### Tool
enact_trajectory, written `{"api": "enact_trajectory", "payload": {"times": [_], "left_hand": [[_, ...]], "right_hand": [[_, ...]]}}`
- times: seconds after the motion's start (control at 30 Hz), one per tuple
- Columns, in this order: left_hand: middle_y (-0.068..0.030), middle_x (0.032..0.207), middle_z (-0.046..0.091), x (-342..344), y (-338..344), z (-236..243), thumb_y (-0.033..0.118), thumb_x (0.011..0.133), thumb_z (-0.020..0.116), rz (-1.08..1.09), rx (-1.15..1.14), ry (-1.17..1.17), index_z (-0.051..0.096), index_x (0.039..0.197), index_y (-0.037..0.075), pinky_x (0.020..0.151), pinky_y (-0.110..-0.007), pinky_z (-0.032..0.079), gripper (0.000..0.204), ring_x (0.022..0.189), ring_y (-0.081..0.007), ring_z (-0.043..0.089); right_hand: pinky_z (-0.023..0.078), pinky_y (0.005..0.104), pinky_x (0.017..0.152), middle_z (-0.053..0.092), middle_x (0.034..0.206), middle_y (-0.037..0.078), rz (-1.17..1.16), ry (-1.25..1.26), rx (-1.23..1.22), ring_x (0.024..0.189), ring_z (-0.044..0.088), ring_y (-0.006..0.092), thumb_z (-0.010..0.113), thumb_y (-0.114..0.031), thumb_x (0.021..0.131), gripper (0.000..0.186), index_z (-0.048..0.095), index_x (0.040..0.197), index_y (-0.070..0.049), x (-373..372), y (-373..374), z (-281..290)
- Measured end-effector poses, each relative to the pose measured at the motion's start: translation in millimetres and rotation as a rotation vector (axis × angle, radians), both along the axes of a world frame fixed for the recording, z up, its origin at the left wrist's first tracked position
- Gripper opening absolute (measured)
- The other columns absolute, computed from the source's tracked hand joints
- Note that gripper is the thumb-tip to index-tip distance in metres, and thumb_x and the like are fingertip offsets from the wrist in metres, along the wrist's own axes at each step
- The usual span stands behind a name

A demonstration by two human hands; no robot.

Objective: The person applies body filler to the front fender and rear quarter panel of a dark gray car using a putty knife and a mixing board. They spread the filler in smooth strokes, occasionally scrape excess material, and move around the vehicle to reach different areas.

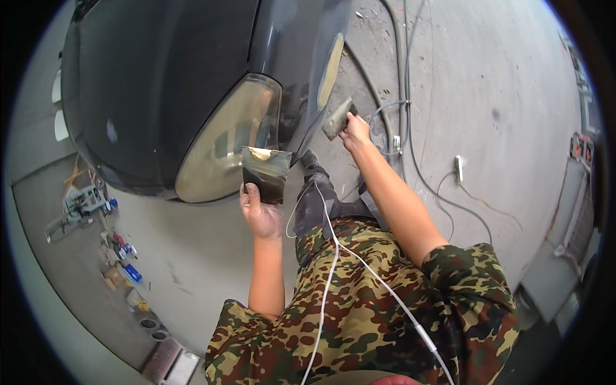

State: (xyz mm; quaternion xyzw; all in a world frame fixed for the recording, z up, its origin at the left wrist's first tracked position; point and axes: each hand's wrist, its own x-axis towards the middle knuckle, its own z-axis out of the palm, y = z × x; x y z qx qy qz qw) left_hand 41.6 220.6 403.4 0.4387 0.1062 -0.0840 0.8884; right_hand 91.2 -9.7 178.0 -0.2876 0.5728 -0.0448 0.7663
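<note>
My left hand grips a dark, flat putty board from below, thumb on its face. A dab of yellowish putty lies along the board's upper edge. Closed round a putty spreader with a smeared, greenish-grey blade is my right hand, held out to the right. Nearest to the spreader is the side of a dark car, where a long pale-yellow filler patch shows on the fender. The board overlaps the lower right part of the car's hazy headlight in view.
Grey hoses and cables run over the concrete floor right of the car. A white socket block with a cord lies farther right. White earphone wire hangs down my front. Boxes and bottles stand along the left side.
</note>
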Motion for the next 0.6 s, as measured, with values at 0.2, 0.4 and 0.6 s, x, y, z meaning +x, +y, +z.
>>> {"api": "enact_trajectory", "payload": {"times": [0.2,0.4,0.6], "left_hand": [[-0.0122,0.114,0.064,7,4,4,0.023,0.098,0.059,0.000,0.073,0.013,0.057,0.114,-0.003,0.092,-0.037,0.051,0.031,0.103,-0.0223,0.063],[-0.0125,0.124,0.060,36,41,1,0.021,0.099,0.057,-0.218,-0.006,-0.055,0.053,0.123,0.000,0.098,-0.042,0.048,0.032,0.111,-0.0249,0.060],[-0.0124,0.122,0.062,33,45,-10,0.022,0.099,0.055,-0.306,-0.017,-0.016,0.055,0.121,0.001,0.098,-0.044,0.049,0.030,0.111,-0.0254,0.061]], "right_hand": [[0.054,0.0566,0.073,0.065,0.097,0.010,-0.166,0.056,0.063,0.079,0.066,0.0270,0.048,-0.011,0.098,0.021,0.057,0.116,-0.005,29,-9,-84],[0.056,0.0484,0.066,0.066,0.098,0.009,-0.163,0.028,0.020,0.080,0.067,0.0254,0.048,-0.011,0.098,0.019,0.058,0.112,-0.004,34,7,-82],[0.027,0.0264,0.040,0.058,0.075,-0.001,-0.072,-0.139,-0.079,0.053,0.045,0.0083,0.055,-0.019,0.096,0.012,0.062,0.096,-0.010,9,14,-37]]}}
